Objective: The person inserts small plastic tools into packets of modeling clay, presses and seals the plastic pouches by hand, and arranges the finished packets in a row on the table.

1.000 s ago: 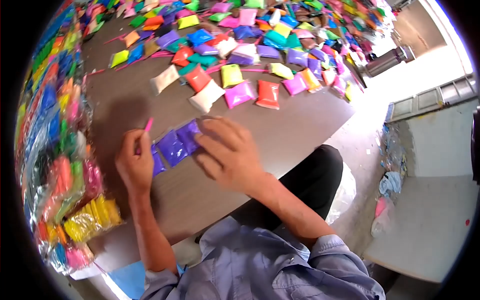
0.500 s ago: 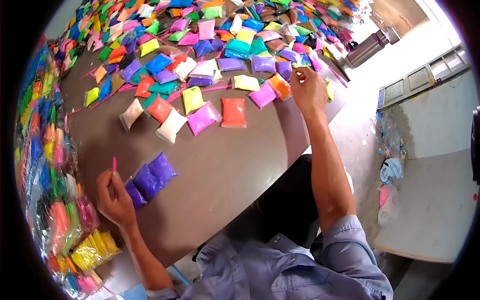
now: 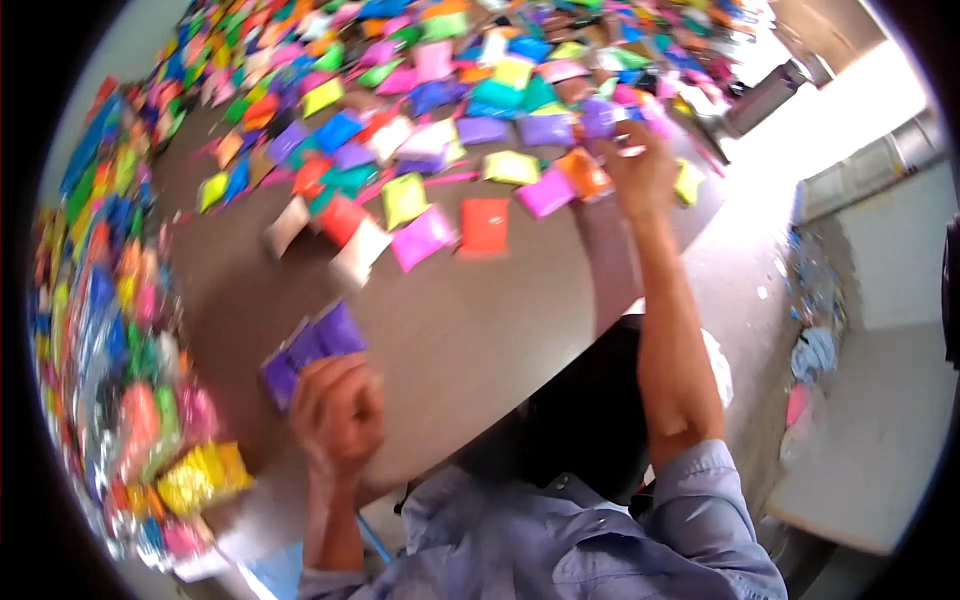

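I can't read any words, numbers or brands here tbh, though the packets [image 3: 484,228] look pretty blurry, so I wouldn't swear to it.

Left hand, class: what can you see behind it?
Behind the left hand, parts of some purple packets show on the table; whatever the hand covers cannot be seen.

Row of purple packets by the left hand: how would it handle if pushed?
Lying flat, the purple packets would probably slide rather than roll. Their sides sit close together, so pushing one may shift its neighbours. Their bag-like look suggests some give, though blur limits certainty.
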{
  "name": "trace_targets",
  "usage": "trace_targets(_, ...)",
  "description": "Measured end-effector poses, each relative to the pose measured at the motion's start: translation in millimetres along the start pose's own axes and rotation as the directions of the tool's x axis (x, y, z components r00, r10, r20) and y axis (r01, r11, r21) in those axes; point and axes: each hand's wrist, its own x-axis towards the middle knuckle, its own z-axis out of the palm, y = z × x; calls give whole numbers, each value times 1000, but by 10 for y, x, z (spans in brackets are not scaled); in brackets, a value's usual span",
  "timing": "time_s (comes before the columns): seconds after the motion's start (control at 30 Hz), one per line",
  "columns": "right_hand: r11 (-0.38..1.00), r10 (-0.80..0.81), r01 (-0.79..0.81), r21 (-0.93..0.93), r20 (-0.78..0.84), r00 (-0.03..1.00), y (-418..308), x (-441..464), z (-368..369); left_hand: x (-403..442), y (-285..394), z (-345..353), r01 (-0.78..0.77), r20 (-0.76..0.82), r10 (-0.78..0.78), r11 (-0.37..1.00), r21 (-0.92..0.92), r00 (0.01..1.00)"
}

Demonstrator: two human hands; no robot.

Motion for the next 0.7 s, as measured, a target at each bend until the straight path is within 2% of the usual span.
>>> trace_targets(0.07, 931, -343, 360, 62, -194, 919, 43, -10, 7, -194, 91, 153, -25, 82, 31, 997, -78, 996)
trace_targets(0.1, 912, -161, 184, 367, -91, 983, -319, -192, -95, -276, 158, 250, -43, 114, 55, 994, -102, 992)
trace_targets(0.13, 861, -145, 135, 490, -18, 989, -628, -380, -130, -185, 309, 249, -130, 179, 137, 990, -51, 974)
trace_targets(0.17, 853, -178, 140, 502, 30, 983, -800, -574, -113, -73, 444, 289, -223, 247, 220, 975, -18, 944)
trace_targets(0.23, 826, -429, 337, 452, 117, 896, -1175, -983, -105, -57, 550, 513, -234, 222, 288, 942, -239, 932)
trace_targets(0.27, 773, -538, 407, 486, 164, 827, -1228, -1119, -1, -96, 602, 572, -221, 228, 271, 950, -222, 935)
trace_targets(0.33, 713, -637, 465, 524, 210, 741, -1264, -1410, 186, -179, 682, 635, -310, 270, 423, 873, -377, 865)
trace_targets(0.4, 590, -756, 376, 715, 323, 570, -1300, -1615, 264, -248, 722, 625, -305, 276, 425, 869, -389, 862)
trace_targets(0.43, 593, -756, 375, 713, 332, 564, -1293, -1647, 269, -283, 734, 624, -300, 284, 430, 864, -404, 857)
trace_targets(0.5, 550, -831, 515, 657, 373, 412, -1276, -1685, 283, -315, 706, 648, -296, 278, 430, 860, -415, 859)
trace_targets(0.53, 555, -829, 515, 653, 382, 408, -1258, -1701, 303, -315, 704, 663, -302, 265, 426, 864, -404, 865)
trace_targets(0.6, 589, -787, 441, 677, 359, 502, -1211, -1722, 334, -320, 710, 671, -299, 246, 414, 868, -396, 877)
trace_targets(0.63, 592, -787, 443, 673, 364, 498, -1192, -1710, 341, -306, 704, 669, -295, 259, 417, 867, -402, 871)
trace_targets(0.7, 631, -741, 309, 712, 435, 512, -1204, -1699, 342, -284, 689, 654, -289, 271, 418, 865, -410, 867)
